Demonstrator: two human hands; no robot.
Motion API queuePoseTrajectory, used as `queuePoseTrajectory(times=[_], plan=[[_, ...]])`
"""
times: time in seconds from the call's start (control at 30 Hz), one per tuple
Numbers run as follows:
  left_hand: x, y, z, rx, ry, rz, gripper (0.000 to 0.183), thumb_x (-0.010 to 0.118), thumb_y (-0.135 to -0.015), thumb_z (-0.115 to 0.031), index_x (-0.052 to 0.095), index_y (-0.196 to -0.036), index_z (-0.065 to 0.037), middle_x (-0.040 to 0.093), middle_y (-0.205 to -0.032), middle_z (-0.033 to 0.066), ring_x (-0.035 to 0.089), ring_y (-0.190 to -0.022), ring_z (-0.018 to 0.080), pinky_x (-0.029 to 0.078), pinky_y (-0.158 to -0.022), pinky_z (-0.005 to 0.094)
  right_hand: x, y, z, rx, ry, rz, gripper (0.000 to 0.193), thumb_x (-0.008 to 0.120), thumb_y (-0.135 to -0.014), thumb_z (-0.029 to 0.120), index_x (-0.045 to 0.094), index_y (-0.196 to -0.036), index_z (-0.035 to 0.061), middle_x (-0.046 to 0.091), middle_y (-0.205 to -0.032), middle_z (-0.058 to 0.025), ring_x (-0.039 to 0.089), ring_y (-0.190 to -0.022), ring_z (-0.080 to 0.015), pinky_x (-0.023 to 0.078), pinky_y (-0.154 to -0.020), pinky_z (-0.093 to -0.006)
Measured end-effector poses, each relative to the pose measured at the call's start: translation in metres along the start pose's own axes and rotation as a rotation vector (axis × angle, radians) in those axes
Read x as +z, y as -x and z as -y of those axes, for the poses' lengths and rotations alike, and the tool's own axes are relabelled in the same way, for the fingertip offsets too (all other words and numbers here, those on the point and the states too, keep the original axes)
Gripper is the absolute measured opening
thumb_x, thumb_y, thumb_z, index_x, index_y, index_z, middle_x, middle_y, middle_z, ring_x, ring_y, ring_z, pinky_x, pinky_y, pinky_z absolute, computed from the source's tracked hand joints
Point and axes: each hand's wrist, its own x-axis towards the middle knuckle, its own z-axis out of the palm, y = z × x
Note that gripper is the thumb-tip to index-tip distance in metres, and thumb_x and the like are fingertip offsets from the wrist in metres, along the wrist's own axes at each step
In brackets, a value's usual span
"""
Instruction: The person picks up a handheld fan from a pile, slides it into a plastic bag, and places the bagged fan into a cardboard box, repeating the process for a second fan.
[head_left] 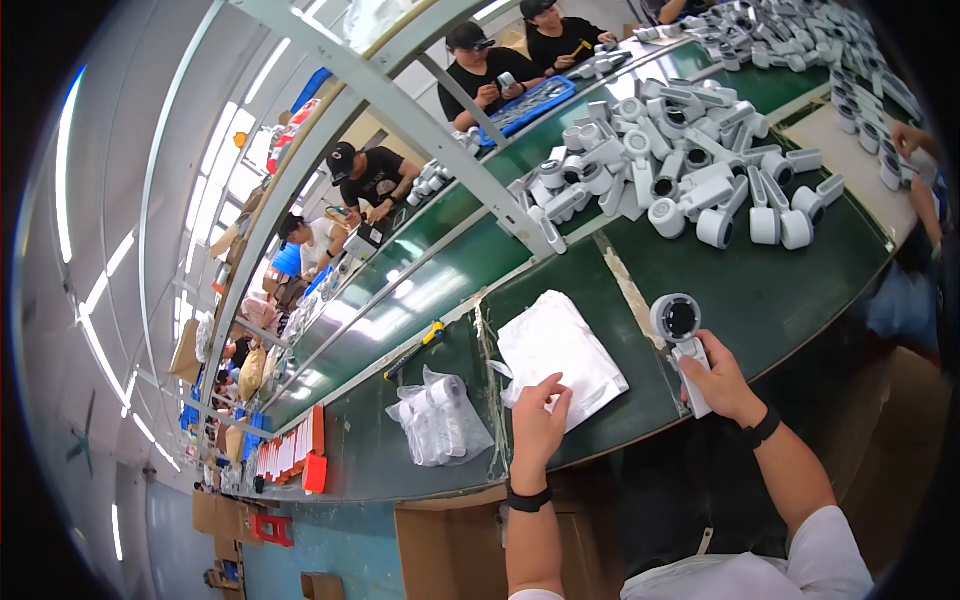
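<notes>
My right hand (722, 382) is wrapped round the handle of a white handheld device (676, 318), whose round head has a dark centre and points away from me. My left hand (540, 418) is over the near left part of a stack of white plastic bags (572, 345). Its thumb and fingers are bent together in a pinch at the top bag; how much they grip is hard to see. Left of that hand, a clear bag with white parts inside (440, 420) lies on the green table (550, 275).
A big heap of similar white devices (680, 160) covers the far right table. A yellow-and-black screwdriver-like tool (415, 350) lies left of the bags. Orange boxes (312, 450) stand at the left end. A metal frame (440, 120) crosses overhead. Co-workers sit beyond the green line; another person's hand (910, 140) is at right.
</notes>
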Motion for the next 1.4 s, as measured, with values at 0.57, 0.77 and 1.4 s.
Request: queuePoseTrajectory(times=[0.57, 0.77, 1.4], plan=[[0.005, -0.001, 0.005, -0.034, 0.061, -0.104, 0.019, 0.072, -0.083, -0.009, 0.071, -0.101, -0.003, 0.07, -0.08, 0.0109, 0.062, -0.065, 0.0146, 0.047, -0.06, 0.0281, 0.095, -0.008, 0.035, 0.115, -0.109, 0.121, 0.051, 0.075, -0.077, 0.008, 0.045, -0.117, 0.0013, 0.063, -0.09, -0.0055, 0.06, -0.059, -0.0121, 0.05, -0.054, -0.0272], [-0.018, 0.0, 0.014, -0.187, 0.144, -0.072, 0.023, 0.071, -0.083, -0.009, 0.071, -0.105, -0.003, 0.069, -0.078, 0.006, 0.056, -0.063, 0.0078, 0.042, -0.055, 0.0232, 0.085, -0.007, 0.026, 0.154, -0.084, 0.148, 0.041, 0.075, -0.076, 0.012, 0.053, -0.108, -0.0006, 0.065, -0.089, -0.0058, 0.06, -0.058, -0.0117, 0.049, -0.053, -0.0268], [0.0, -0.002, -0.012, -0.124, 0.215, 0.016, 0.024, 0.069, -0.085, -0.009, 0.069, -0.109, -0.004, 0.07, -0.079, 0.0058, 0.056, -0.063, 0.0068, 0.043, -0.055, 0.0233, 0.106, -0.019, 0.01, 0.02, -0.027, 0.028, 0.043, 0.072, -0.079, 0.009, 0.051, -0.116, 0.0015, 0.065, -0.102, -0.0055, 0.061, -0.062, -0.0092, 0.052, -0.055, -0.025]])
